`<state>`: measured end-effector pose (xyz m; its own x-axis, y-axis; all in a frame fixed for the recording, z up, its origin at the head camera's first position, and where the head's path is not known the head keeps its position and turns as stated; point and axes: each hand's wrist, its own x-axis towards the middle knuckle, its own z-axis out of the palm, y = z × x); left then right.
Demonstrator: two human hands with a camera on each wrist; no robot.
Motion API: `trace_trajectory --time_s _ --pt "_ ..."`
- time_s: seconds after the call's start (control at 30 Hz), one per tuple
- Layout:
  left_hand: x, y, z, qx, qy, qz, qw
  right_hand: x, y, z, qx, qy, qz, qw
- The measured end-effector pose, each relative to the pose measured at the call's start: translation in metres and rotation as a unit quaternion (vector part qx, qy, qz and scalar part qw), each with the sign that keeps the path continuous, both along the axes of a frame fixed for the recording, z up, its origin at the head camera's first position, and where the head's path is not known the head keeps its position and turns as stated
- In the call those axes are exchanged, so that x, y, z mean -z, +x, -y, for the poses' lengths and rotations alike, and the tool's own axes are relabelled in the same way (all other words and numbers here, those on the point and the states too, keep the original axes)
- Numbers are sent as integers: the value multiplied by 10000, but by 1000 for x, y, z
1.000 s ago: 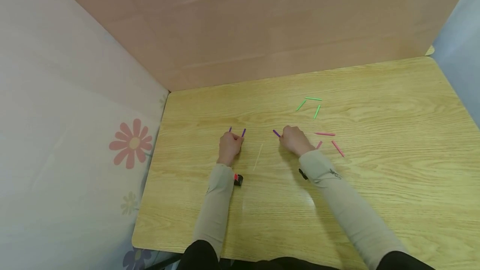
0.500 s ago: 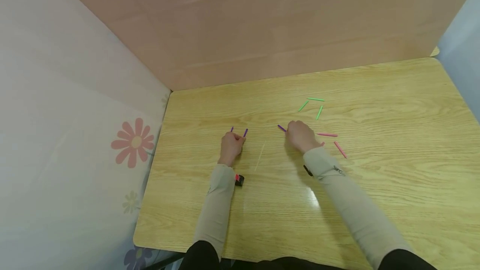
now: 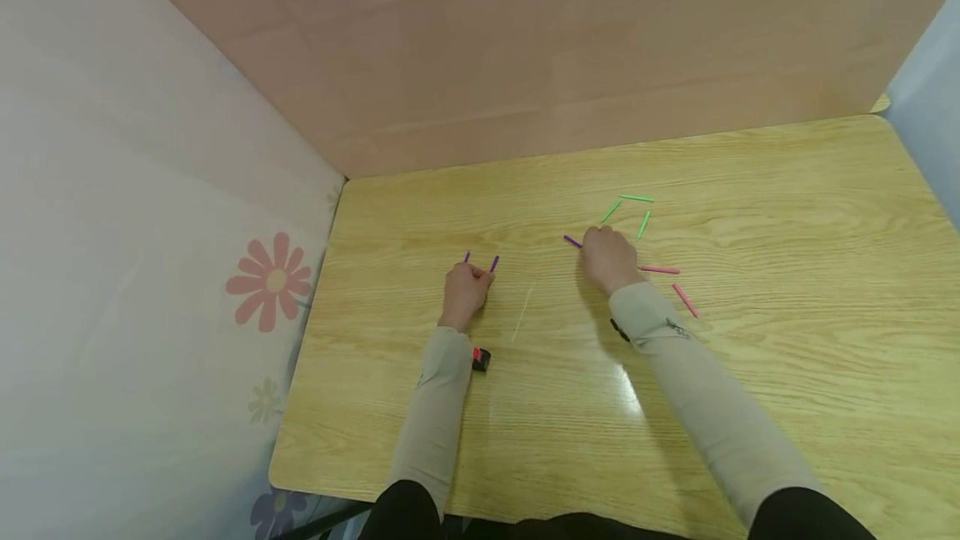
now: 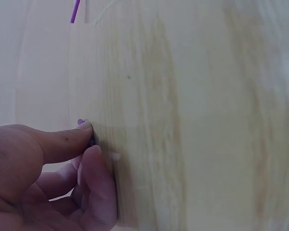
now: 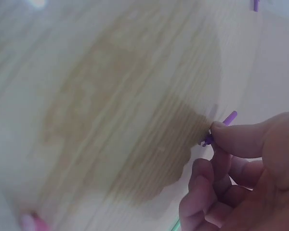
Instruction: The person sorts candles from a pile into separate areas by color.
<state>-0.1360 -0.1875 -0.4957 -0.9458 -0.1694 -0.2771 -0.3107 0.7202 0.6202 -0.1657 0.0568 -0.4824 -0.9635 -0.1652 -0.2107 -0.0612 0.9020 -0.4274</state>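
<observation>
My left hand [image 3: 463, 292] rests low over the left part of the table. Between its thumb and finger it pinches a purple stick [image 4: 81, 121], mostly covered in the left wrist view. Two purple ends stick out past this hand in the head view, the left one a purple stick [image 3: 467, 257]. Farther right, my right hand [image 3: 609, 258] pinches another purple stick [image 5: 230, 118] with thumb and forefinger, its tip pointing up and left in the head view. Small purple ends [image 5: 205, 141] show below the thumb. The remaining fingers curl under the palm.
Three green sticks, one a top stick [image 3: 636, 198], lie beyond my right hand. A pink stick [image 3: 660, 270] and a slanted pink stick [image 3: 686, 300] lie to its right. A board [image 3: 540, 48] stands along the wooden table's [image 3: 555, 407] back edge; a flowered curtain [image 3: 187, 290] hangs left.
My right hand has moved away from me and slightly right with its purple stick, toward the green sticks. It now covers a third pink stick. The left hand keeps its place and hold.
</observation>
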Motion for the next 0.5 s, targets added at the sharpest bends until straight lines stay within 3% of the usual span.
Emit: trace_trajectory --time_s 0.5 --pt "2 0 0 -85 -64 -84 9999 4 -6 1 107 140 -331 9993"
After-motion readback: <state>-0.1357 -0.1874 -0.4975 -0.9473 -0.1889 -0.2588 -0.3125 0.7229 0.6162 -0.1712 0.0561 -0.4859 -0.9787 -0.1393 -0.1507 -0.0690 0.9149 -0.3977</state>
